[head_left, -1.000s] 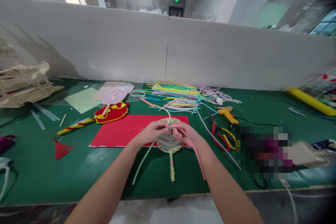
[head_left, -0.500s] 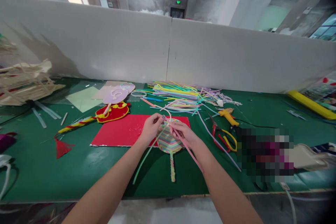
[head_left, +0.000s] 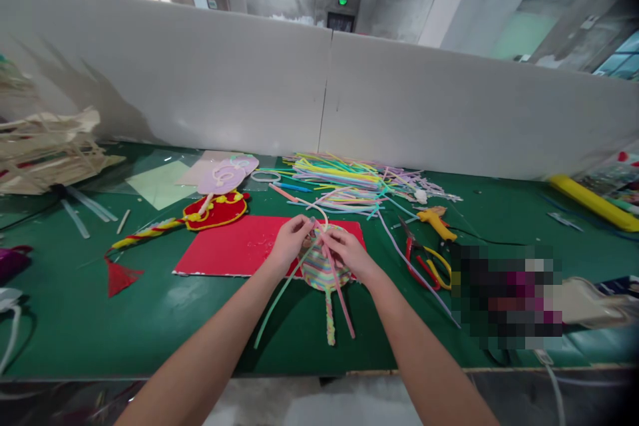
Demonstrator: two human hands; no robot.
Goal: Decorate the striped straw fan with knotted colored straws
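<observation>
My left hand (head_left: 293,238) and my right hand (head_left: 348,251) meet over the top of a round, striped pastel fan (head_left: 324,269) with a twisted handle. Both have fingers pinched on pipe cleaners where the strands cross. A pink pipe cleaner (head_left: 340,299), perhaps doubled, runs down from my right fingers across the fan. From the crossing a green pipe cleaner (head_left: 274,306) trails toward me on the left. A pale strand (head_left: 319,208) curves away behind the fingertips. My fingers cover the crossing itself. Partly under the fan lies a red board (head_left: 224,249).
A heap of pastel pipe cleaners (head_left: 339,176) lies at the back. Red-and-yellow-handled pliers (head_left: 422,259) and a yellow glue gun (head_left: 436,221) are to the right. A red fan (head_left: 214,212) with a tassel (head_left: 122,277) rests left, near a purple fuzzy shape (head_left: 224,174).
The pink pipe cleaner has swung left, from along my right wrist to hanging across the fan beside its handle. My hands stay pinched in nearly the same spot.
</observation>
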